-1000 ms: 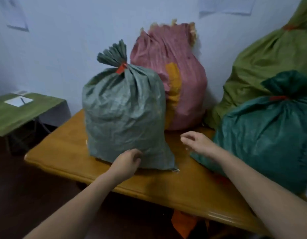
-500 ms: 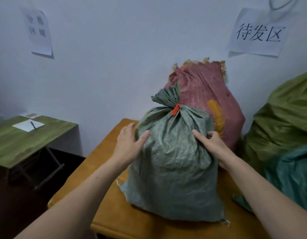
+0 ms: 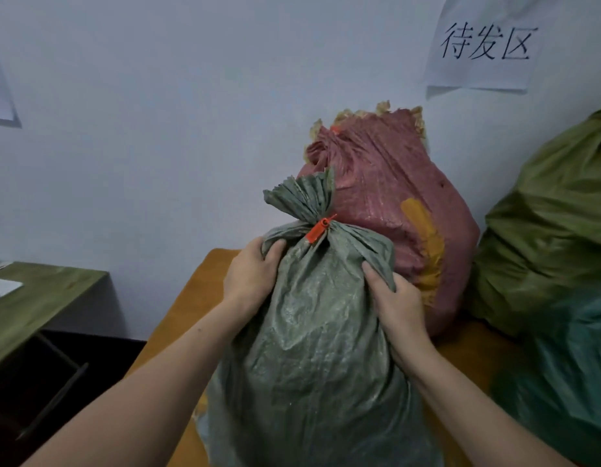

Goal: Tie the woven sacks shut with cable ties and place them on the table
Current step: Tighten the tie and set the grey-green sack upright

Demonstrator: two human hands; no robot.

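Hands: left hand (image 3: pixel 250 269) and right hand (image 3: pixel 395 303) are gripping the tied sack (image 3: pixel 312 348).
Tip: be seating it squarely on the table (image 3: pixel 204 281).

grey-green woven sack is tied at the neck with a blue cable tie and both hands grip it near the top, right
The head view shows the cable tie on the grey-green woven sack is orange-red, not blue. The left hand and right hand do grip it near the top.

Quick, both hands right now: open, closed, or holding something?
Left hand: closed, gripping the grey-green sack below its tied neck.
Right hand: closed, pinching a fold of the same sack.
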